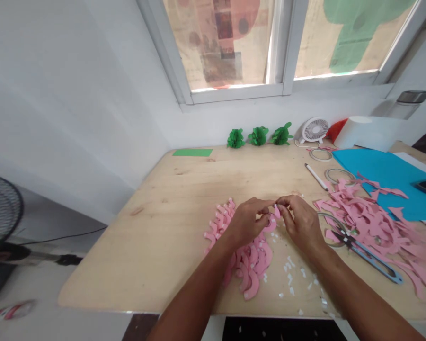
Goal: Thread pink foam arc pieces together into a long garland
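Note:
My left hand [247, 220] and my right hand [299, 219] meet over the wooden table [170, 208], fingers pinched together on one small pink paper piece [277, 211]. Under my left hand lies a pile of curved pink paper pieces [250, 265]. Small white paper bits [290, 272] are scattered beside my right wrist. Blue-handled scissors [367, 255] lie just right of my right hand.
Pink paper scraps [369, 222] cover the right side, over a blue sheet [383, 175]. A white pen [315, 176], wire rings [337, 174], a small white fan [314, 130], three green paper balls [258, 136] and a green sheet [192, 152] lie farther back. A black fan [2, 208] stands left.

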Demonstrator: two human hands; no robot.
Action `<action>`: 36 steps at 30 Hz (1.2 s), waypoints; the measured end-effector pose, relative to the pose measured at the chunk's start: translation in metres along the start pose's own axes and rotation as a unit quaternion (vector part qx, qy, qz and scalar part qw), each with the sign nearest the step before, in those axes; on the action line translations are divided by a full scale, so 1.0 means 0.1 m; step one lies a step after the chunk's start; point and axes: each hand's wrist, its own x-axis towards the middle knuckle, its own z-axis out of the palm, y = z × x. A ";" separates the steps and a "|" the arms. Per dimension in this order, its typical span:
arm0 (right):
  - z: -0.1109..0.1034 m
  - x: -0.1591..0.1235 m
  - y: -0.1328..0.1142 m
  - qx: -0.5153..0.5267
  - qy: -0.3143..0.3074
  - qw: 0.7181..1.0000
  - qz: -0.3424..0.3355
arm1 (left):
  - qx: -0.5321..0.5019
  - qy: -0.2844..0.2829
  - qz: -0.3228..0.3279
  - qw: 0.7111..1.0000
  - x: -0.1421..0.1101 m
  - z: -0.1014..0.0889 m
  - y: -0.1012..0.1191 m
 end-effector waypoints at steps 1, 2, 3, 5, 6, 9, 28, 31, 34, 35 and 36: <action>0.00 0.00 0.00 -0.002 0.000 1.000 0.001 | 0.000 0.001 -0.001 1.000 0.00 0.00 0.00; 0.01 -0.01 0.00 -0.003 0.000 1.000 0.002 | -0.001 0.001 -0.003 1.000 0.00 0.00 -0.01; 0.01 -0.01 0.00 -0.004 -0.002 1.000 0.004 | -0.001 0.001 -0.005 1.000 0.00 0.00 -0.01; 0.01 -0.01 -0.01 0.001 -0.007 1.000 0.012 | 0.000 0.002 -0.008 1.000 0.01 0.01 -0.02; 0.00 -0.01 -0.01 0.004 -0.009 1.000 0.018 | 0.002 0.002 -0.009 1.000 0.01 0.01 -0.03; -0.01 0.00 -0.01 0.019 -0.007 0.999 0.034 | 0.002 0.007 -0.009 1.000 0.01 0.01 -0.03; -0.06 0.06 0.02 0.087 0.004 0.995 0.045 | 0.009 0.004 -0.005 1.000 0.00 0.01 -0.04; -0.06 0.06 0.01 0.089 -0.002 0.994 0.063 | 0.029 0.003 0.000 1.000 0.01 0.01 -0.03; -0.07 0.07 0.00 0.088 -0.008 0.993 0.078 | 0.046 0.012 0.010 0.999 0.01 0.00 -0.03; -0.07 0.07 0.00 0.091 -0.010 0.992 0.082 | 0.050 0.017 0.013 0.999 0.01 0.00 -0.03; -0.08 0.07 -0.01 0.095 -0.012 0.992 0.086 | 0.052 0.021 0.015 0.998 0.01 0.00 -0.03</action>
